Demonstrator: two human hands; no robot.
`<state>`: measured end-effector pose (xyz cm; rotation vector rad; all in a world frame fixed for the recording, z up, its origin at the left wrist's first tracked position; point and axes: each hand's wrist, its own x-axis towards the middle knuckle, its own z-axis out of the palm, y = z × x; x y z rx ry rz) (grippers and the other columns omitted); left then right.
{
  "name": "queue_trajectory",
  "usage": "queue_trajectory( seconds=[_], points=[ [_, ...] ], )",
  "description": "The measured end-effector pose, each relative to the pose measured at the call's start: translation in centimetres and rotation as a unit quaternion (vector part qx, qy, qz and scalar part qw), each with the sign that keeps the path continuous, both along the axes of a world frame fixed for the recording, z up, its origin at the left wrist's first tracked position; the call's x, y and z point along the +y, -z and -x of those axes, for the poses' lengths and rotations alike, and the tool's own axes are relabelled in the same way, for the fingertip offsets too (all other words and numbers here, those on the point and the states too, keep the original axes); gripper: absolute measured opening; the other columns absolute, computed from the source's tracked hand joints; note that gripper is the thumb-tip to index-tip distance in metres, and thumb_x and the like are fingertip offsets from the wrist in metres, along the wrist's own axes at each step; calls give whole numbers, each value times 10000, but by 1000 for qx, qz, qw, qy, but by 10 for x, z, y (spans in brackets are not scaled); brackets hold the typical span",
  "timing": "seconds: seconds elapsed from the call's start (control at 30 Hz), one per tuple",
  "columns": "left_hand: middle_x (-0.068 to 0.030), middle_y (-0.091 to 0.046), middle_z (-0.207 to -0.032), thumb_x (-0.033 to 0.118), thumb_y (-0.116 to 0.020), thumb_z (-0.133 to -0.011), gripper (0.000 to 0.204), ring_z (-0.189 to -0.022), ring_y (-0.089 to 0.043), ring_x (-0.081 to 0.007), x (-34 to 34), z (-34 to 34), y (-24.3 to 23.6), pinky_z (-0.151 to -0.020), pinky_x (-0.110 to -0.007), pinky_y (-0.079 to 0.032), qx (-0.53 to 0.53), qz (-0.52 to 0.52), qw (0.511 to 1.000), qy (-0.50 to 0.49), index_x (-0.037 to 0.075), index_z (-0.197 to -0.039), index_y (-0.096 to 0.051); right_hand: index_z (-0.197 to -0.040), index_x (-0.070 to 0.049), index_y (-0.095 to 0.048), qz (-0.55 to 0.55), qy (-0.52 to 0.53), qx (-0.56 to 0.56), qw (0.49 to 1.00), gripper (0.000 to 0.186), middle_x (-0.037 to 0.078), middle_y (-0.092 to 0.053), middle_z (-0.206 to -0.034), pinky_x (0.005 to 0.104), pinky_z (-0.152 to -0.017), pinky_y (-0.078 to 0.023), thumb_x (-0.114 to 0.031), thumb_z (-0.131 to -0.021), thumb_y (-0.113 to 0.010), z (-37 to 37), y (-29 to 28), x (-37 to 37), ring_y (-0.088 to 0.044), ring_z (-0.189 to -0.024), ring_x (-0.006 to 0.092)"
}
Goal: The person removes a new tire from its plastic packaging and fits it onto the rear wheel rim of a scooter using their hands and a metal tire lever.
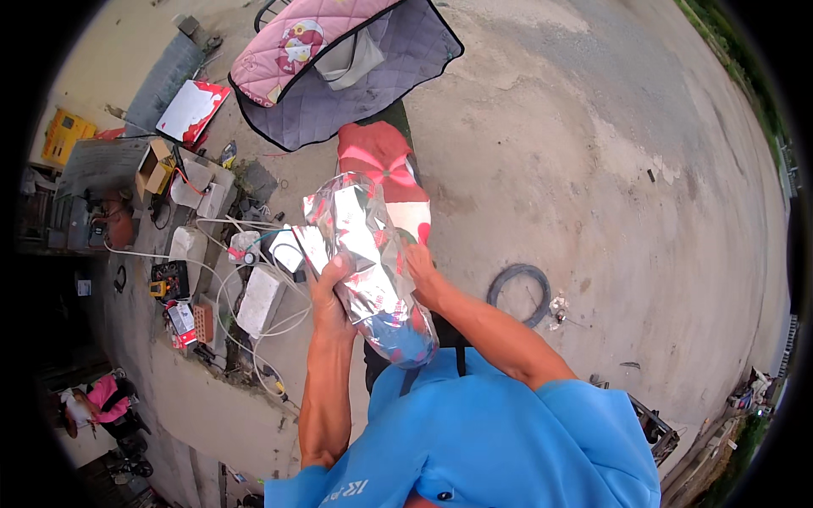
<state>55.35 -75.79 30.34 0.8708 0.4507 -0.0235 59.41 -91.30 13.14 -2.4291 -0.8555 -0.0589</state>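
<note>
Pinching a probably light, slippery foil bag (370,275) best held by both sides, the left hand (330,293) sits across from the right hand's (422,273) fingers, their grip unclear.

Two hands (329,289), one silver bag (360,254), one quilt (271,63), one tote (351,63), one dark coil (521,269), one brick (203,324), one yellow case (68,137); perhaps four pale blocks (261,301), the clutter there being hard to count.
</note>
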Motion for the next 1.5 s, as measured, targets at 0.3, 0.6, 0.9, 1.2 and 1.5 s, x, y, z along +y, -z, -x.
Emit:
queue_trajectory(
  seconds=[0.3, 0.6, 0.9, 1.2, 1.5],
  points=[
    [40, -464, -795, 364, -561, -932, 281, -797, -488, -95, 23, 36, 9, -765, -301, -418, -18, -91, 996, -3, 141, -792, -463, -1387, 15, -451, 86, 34, 130, 987, 541, 183, -703, -756, 453, -584, -530, -84, -868, -565, 26, -37, 21, -708, -681, 330],
    [13, -545, -849, 402, -545, -1002, 318, -864, -568, -123, 38, 55, 30, -825, -346, -478, -45, -64, 995, -58, 119, -864, -502, -1412, 88, -410, 85, 25, 75, 993, 662, 187, -689, -727, 420, -562, -542, -124, -830, -643, 27, -36, 31, -705, -664, 318],
    [-107, -517, -1394, 642, -463, -937, 797, -1237, -525, -267, 33, 36, 63, -1044, -433, -423, -61, -48, 996, -40, 57, -1474, -401, -1413, -67, -447, 88, 85, 181, 976, 657, 221, -680, -785, 501, -629, -539, -111, -782, -626, 12, -22, 20, -688, -709, 395],
    [-112, -483, -1393, 713, -491, -875, 864, -1191, -543, -315, 32, 84, 90, -923, -530, -531, -52, -55, 997, 11, 104, -1476, -371, -1487, 13, -366, 58, 81, 72, 992, 647, 185, -643, -672, 449, -525, -510, -77, -870, -538, 7, -44, 25, -664, -588, 333],
    [-87, -482, -1419, 686, -474, -877, 853, -1250, -534, -290, 34, 83, 85, -931, -463, -549, -37, -68, 997, 15, 133, -1514, -345, -1509, -26, -327, 114, 72, 206, 969, 754, 207, -679, -713, 504, -575, -506, -65, -802, -587, 41, -27, -4, -685, -647, 380]
  ],
)
